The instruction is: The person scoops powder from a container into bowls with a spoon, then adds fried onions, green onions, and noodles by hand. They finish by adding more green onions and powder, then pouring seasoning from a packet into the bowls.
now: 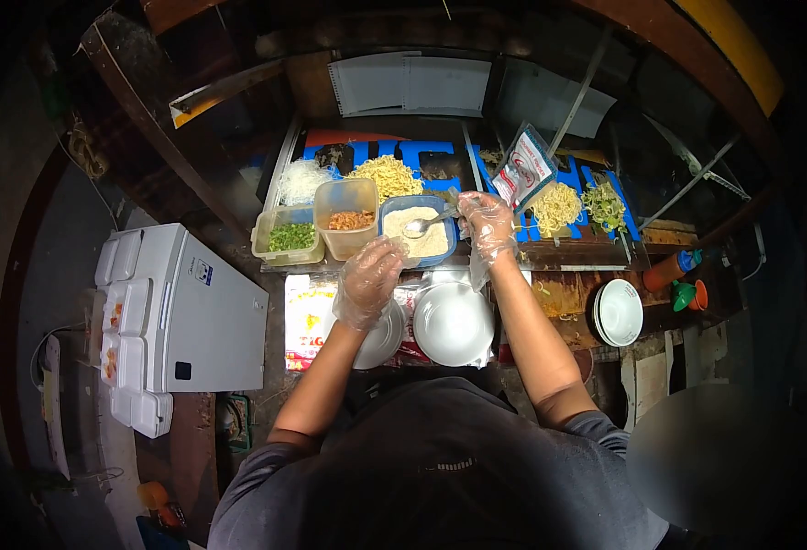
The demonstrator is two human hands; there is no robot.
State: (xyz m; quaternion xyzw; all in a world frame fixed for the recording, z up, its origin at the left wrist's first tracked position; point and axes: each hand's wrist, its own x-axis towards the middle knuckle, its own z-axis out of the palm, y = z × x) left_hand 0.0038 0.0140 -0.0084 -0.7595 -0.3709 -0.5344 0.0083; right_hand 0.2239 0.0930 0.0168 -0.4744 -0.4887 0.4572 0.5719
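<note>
My right hand [490, 227], in a clear plastic glove, is closed around the handle end of a metal spoon [417, 226]. The spoon's bowl is over the pale powder [431, 244] in a blue tub [452, 249]. In the same kind of glove, my left hand [369, 282] has its fingers curled together at the tub's near left edge; I cannot tell what they hold, if anything. Just beyond my right hand a white and blue printed packet [524, 170] stands tilted. Left of the tub are a container [345, 240] of brown bits and another [264, 240] of chopped greens.
Behind the tubs lie yellow noodles [387, 176] and white vermicelli [302, 185]; more noodles [556, 209] and leafy greens [604, 207] are at right. White plates [453, 323] rest below my hands. Stacked bowls [620, 312] stand right, a white freezer [211, 312] with foam boxes [132, 307] left.
</note>
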